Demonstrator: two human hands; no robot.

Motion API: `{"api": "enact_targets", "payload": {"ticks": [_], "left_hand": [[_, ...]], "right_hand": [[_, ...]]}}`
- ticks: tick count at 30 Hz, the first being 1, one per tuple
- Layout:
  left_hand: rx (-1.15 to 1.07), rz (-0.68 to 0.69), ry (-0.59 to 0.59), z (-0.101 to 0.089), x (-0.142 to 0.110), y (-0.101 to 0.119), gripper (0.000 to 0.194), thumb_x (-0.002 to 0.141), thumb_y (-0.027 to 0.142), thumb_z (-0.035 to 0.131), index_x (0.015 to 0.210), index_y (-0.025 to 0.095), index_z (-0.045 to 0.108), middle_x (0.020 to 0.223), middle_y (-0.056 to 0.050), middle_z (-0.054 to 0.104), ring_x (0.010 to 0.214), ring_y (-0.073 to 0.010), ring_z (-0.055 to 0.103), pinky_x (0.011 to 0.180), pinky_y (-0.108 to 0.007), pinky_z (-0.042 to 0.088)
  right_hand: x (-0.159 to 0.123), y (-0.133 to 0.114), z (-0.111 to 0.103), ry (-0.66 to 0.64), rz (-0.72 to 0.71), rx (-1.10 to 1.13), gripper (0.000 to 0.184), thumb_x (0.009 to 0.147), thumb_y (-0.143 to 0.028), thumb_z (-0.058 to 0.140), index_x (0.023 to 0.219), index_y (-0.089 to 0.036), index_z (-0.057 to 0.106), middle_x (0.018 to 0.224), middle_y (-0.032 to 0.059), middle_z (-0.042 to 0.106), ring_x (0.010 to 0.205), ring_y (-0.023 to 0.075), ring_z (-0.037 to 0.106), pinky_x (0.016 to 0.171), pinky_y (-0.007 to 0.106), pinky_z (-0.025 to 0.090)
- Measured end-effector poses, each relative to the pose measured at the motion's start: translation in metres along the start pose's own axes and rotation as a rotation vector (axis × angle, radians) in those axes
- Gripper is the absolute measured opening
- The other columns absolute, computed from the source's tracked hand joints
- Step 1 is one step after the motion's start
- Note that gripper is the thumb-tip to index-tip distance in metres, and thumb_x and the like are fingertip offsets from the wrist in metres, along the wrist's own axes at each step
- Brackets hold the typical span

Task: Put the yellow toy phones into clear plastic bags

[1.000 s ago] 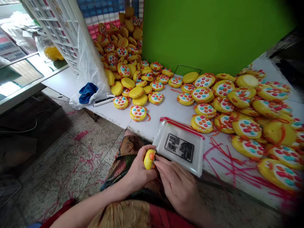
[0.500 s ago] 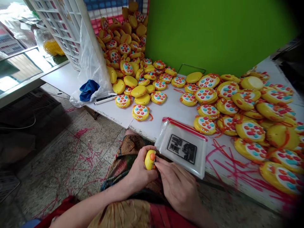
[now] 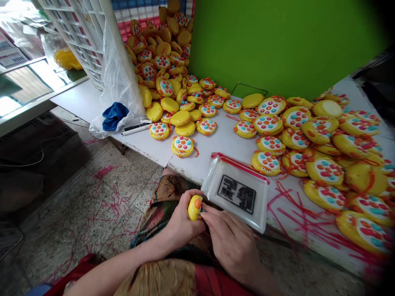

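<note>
Above my lap, my left hand (image 3: 180, 224) is wrapped round a small yellow duck-like toy (image 3: 194, 207) with an orange part on its side. The toy is turned on edge, so most of its button face is hidden. My right hand (image 3: 231, 236) is closed in a pinch at the toy's right side, thumb and fingertips against it. Whatever those fingertips hold, if anything, is too small and covered to make out. Just beyond my hands, a clear zip bag (image 3: 212, 176) with a red top strip and a black printed label lies at the table edge.
Many similar yellow toys (image 3: 268, 123) with coloured buttons are heaped on the white table (image 3: 148, 150). A green panel (image 3: 277, 45) stands behind them. At left are a white crate (image 3: 82, 37), a blue cloth (image 3: 114, 116) and a pen (image 3: 135, 129). Pink strings (image 3: 296, 209) lie about.
My right fingertips have shifted very slightly at the toy's side. The left hand and the toy stay nearly where they were.
</note>
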State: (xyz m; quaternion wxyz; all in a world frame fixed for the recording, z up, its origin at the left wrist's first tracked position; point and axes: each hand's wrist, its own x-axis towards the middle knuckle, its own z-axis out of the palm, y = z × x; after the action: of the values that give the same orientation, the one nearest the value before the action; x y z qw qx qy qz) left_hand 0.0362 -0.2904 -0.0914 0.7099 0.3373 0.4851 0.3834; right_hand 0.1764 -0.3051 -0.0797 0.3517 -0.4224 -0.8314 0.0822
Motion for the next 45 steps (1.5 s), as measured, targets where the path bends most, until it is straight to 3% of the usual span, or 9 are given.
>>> {"api": "enact_targets", "payload": {"ticks": [9, 15, 20, 24, 28, 32, 36, 41, 45], "left_hand": [[-0.012, 0.005, -0.045, -0.005, 0.002, 0.004, 0.057, 0.054, 0.01, 0.062, 0.108, 0.02, 0.044, 0.081, 0.005, 0.048, 0.067, -0.0087, 0.041, 0.06, -0.021, 0.035], [-0.044, 0.003, -0.015, -0.019, 0.004, -0.003, 0.061, 0.054, 0.016, 0.07, 0.109, 0.021, 0.044, 0.074, 0.007, 0.046, 0.061, -0.0076, 0.039, 0.057, -0.021, 0.031], [-0.152, 0.023, 0.021, -0.03, -0.002, 0.002, 0.065, 0.057, 0.028, 0.081, 0.114, 0.021, 0.05, 0.088, 0.0, 0.057, 0.074, -0.0112, 0.051, 0.065, -0.022, 0.038], [-0.31, 0.087, 0.077, -0.031, -0.002, 0.011, 0.068, 0.071, 0.043, 0.074, 0.129, 0.023, 0.046, 0.116, -0.008, 0.059, 0.101, -0.0217, 0.057, 0.085, -0.031, 0.044], [-0.33, 0.139, -0.004, -0.022, 0.005, 0.017, 0.073, 0.082, 0.046, 0.063, 0.144, 0.029, 0.028, 0.143, -0.008, 0.042, 0.128, -0.0245, 0.043, 0.105, -0.035, 0.036], [-0.137, 0.137, -0.206, -0.005, 0.005, 0.024, 0.082, 0.08, 0.048, 0.064, 0.147, 0.031, 0.019, 0.152, -0.005, 0.03, 0.14, -0.0245, 0.026, 0.113, -0.035, 0.027], [0.005, 0.179, -0.369, 0.004, 0.007, 0.03, 0.071, 0.081, 0.05, 0.062, 0.142, 0.029, 0.033, 0.144, -0.009, 0.042, 0.128, -0.027, 0.045, 0.105, -0.04, 0.039], [0.305, 0.166, -0.167, -0.024, 0.024, 0.02, 0.045, 0.079, 0.049, 0.063, 0.113, 0.02, 0.059, 0.108, -0.01, 0.066, 0.101, -0.0237, 0.062, 0.09, -0.037, 0.05], [0.578, 0.225, 0.285, -0.092, 0.034, -0.008, 0.053, 0.066, 0.061, 0.064, 0.096, 0.018, 0.063, 0.09, -0.006, 0.069, 0.085, -0.0253, 0.065, 0.079, -0.037, 0.054]], "right_hand": [[0.046, 0.036, -0.007, -0.158, -0.112, -0.174, 0.023, 0.089, -0.005, 0.04, 0.098, -0.016, 0.059, 0.092, 0.0074, 0.067, 0.085, 0.0182, 0.061, 0.077, 0.031, 0.048], [0.096, 0.086, 0.031, -0.421, -0.309, -0.307, 0.021, 0.084, -0.003, 0.048, 0.085, -0.017, 0.063, 0.086, 0.006, 0.066, 0.086, 0.0204, 0.058, 0.077, 0.033, 0.045], [0.102, 0.097, 0.046, -0.291, -0.201, -0.23, 0.021, 0.088, -0.009, 0.048, 0.103, -0.014, 0.062, 0.108, 0.0105, 0.065, 0.106, 0.0249, 0.055, 0.092, 0.041, 0.045], [0.077, 0.067, 0.029, -0.324, -0.057, 0.078, 0.035, 0.09, -0.03, 0.054, 0.123, -0.019, 0.053, 0.125, 0.0106, 0.057, 0.116, 0.0221, 0.052, 0.098, 0.039, 0.046], [0.048, 0.035, 0.023, -0.347, 0.006, 0.286, 0.092, 0.073, -0.039, 0.072, 0.146, -0.021, 0.02, 0.148, 0.0123, 0.032, 0.136, 0.0247, 0.033, 0.111, 0.042, 0.036], [0.027, 0.031, 0.019, -0.121, 0.112, 0.323, 0.085, 0.077, -0.019, 0.062, 0.147, -0.025, 0.014, 0.147, 0.0105, 0.034, 0.136, 0.0229, 0.034, 0.112, 0.042, 0.034], [-0.005, 0.044, -0.008, 0.08, 0.346, 0.481, 0.065, 0.08, -0.02, 0.059, 0.14, -0.028, 0.033, 0.139, 0.0076, 0.048, 0.126, 0.0222, 0.048, 0.106, 0.038, 0.041], [-0.077, 0.061, -0.044, -0.083, 0.748, 0.983, 0.057, 0.073, -0.032, 0.069, 0.127, -0.025, 0.052, 0.116, 0.0074, 0.065, 0.103, 0.0243, 0.063, 0.09, 0.036, 0.051], [-0.161, 0.067, -0.05, 0.053, 0.969, 1.198, 0.055, 0.067, -0.037, 0.073, 0.119, -0.026, 0.06, 0.111, 0.0086, 0.068, 0.098, 0.0265, 0.066, 0.085, 0.039, 0.052]]}}
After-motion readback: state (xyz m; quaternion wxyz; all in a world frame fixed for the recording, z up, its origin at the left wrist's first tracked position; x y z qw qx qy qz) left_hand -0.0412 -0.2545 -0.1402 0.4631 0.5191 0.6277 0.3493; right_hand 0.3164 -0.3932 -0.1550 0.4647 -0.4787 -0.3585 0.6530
